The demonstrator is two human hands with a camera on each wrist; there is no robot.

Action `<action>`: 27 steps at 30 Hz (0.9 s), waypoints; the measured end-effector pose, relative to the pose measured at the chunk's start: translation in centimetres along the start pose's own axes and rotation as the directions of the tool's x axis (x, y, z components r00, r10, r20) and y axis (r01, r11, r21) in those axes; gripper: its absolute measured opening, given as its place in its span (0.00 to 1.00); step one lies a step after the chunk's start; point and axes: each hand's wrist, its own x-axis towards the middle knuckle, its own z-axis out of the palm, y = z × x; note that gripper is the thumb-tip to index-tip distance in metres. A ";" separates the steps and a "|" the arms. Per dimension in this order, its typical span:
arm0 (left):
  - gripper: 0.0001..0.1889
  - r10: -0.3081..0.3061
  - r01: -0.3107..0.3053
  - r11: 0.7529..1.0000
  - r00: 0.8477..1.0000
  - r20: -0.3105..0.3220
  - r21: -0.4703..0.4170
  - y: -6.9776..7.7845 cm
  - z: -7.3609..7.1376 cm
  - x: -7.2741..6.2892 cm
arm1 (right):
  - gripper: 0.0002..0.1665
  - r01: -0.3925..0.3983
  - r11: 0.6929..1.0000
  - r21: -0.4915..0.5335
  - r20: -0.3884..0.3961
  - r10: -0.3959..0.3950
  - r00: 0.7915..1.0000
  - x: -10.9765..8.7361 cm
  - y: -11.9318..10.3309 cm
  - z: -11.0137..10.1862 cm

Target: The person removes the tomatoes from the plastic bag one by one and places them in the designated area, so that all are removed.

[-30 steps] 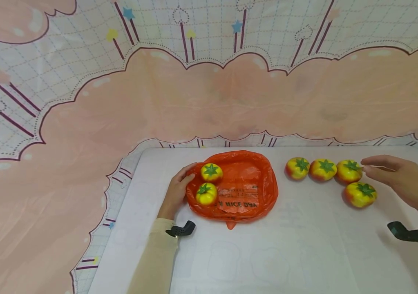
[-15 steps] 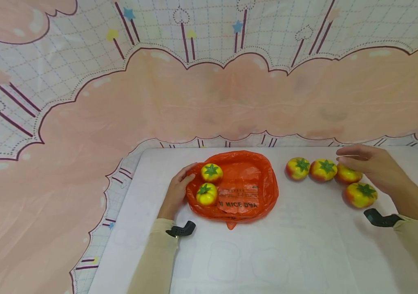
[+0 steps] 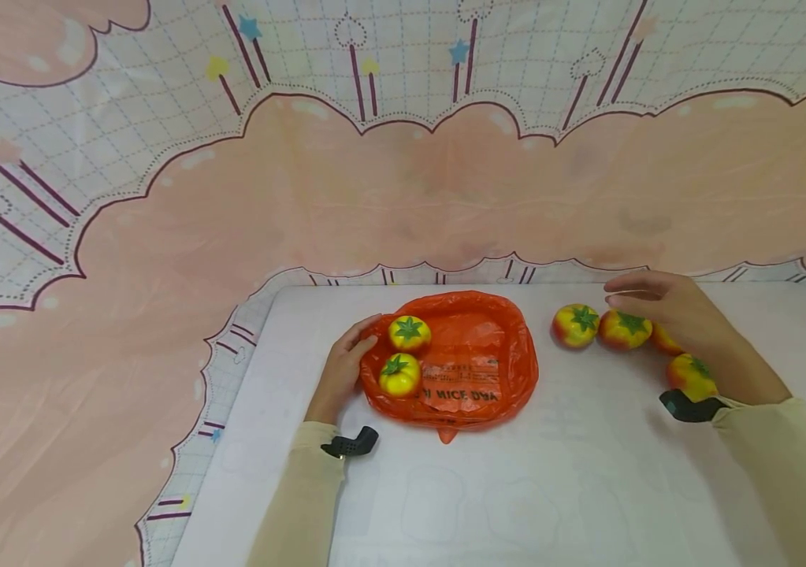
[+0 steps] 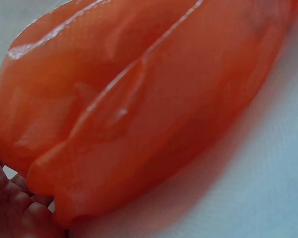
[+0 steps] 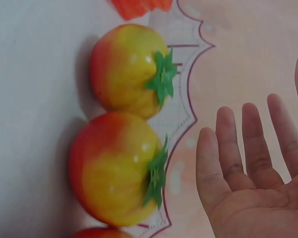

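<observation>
A red plastic bag [image 3: 469, 335] lies spread open with printed letters inside it. Two yellow-red tomatoes with green star-shaped tops, an upper one [image 3: 409, 334] and a lower one [image 3: 399, 376], sit at its left side. My left hand [image 3: 337, 370] grips the bag's left rim, thumb at the edge; fingers show beside the plastic in the left wrist view. My right hand [image 3: 686, 311], fingers extended and apart, hovers above the row at right. Under or beside it are the leftmost tomato [image 3: 575, 326], a middle tomato [image 3: 625, 331], a mostly hidden tomato [image 3: 666, 339] and a front tomato [image 3: 689, 376].
The white tabletop [image 3: 516, 496] spreads in front of the bag and between it and the tomatoes. Behind the table's far edge hangs a patterned pink and white cloth [image 3: 445, 189]. Each wrist wears a black camera, such as the left wrist camera [image 3: 351, 443].
My right hand has moved left across the tomato row, from beside the right end to above the middle tomato. The left hand, bag and tomatoes stay in place.
</observation>
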 end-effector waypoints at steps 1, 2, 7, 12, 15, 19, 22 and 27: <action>0.20 0.002 -0.002 1.000 1.000 0.001 -0.004 0.0 0.0 0.0 | 0.42 0.000 1.000 0.005 0.002 0.000 1.000 0.1 -0.2 0.2; 0.20 0.006 -0.006 1.000 1.000 0.003 -0.008 0.0 0.0 0.0 | 0.42 0.005 1.000 0.010 0.004 -0.005 1.000 0.2 -0.4 0.3; 0.20 0.038 -0.038 0.999 0.999 0.015 -0.027 -0.1 -0.1 0.1 | 0.41 0.033 0.999 0.008 0.007 -0.033 0.999 0.9 -1.0 1.3; 0.20 0.040 -0.040 0.999 0.999 0.019 -0.034 -0.2 -0.1 0.1 | 0.42 0.050 0.998 0.036 0.014 -0.050 0.999 1.6 -1.7 2.3; 0.20 0.041 -0.040 0.998 0.999 0.022 -0.037 -0.2 -0.1 0.1 | 0.40 0.044 0.998 0.035 0.026 -0.045 0.999 2.0 -2.2 2.9; 0.20 0.043 -0.042 0.998 0.999 0.022 -0.041 -0.2 -0.1 0.1 | 0.35 0.077 0.997 0.028 0.030 -0.078 0.997 2.4 -2.8 3.9; 0.20 0.041 -0.039 0.998 0.999 0.026 -0.048 -0.2 -0.2 0.2 | 0.33 0.120 0.992 0.025 0.031 -0.121 0.992 2.8 -3.1 4.6; 0.20 0.027 -0.025 0.998 0.999 0.032 -0.057 -0.2 -0.2 0.2 | 0.34 0.139 0.990 0.035 0.050 -0.141 0.989 3.2 -3.6 5.4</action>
